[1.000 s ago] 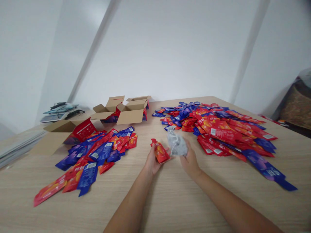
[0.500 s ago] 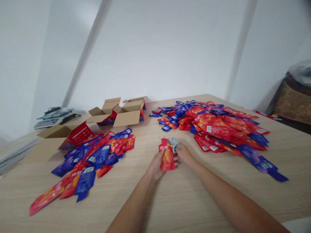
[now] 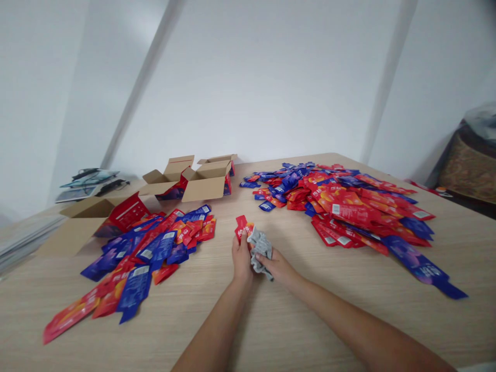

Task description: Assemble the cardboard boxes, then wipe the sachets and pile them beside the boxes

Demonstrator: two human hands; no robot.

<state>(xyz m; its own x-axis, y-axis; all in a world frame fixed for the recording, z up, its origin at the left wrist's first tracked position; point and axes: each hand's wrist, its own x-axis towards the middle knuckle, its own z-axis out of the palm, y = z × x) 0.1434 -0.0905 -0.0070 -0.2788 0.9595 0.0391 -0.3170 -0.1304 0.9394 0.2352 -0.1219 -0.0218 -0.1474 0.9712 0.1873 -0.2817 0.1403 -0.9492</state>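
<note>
In front of me, above the table (image 3: 294, 320), my left hand (image 3: 242, 258) is closed around a red spouted-looking pouch (image 3: 241, 223) with white lettering and an orange print. My right hand (image 3: 277, 264) grips a crumpled grey cloth (image 3: 259, 249), which lies against the pouch and covers its lower right part. To the left spreads a loose heap of red and blue pouches (image 3: 158, 247). A larger pile of similar pouches (image 3: 341, 199) lies to the right, with one blue pouch (image 3: 416, 261) sticking out toward me.
Open cardboard boxes (image 3: 207, 187) stand at the back left, and another open box (image 3: 73, 235) is nearer on the left. Behind them lie papers and dark cables (image 3: 91, 183). A white wall (image 3: 271, 77) rises behind the table. A patterned chair-like object (image 3: 468, 160) is at the far right.
Both hands have shifted slightly left with the pouch. The grey cloth has come from behind the pouch to its front, covering more of it.
</note>
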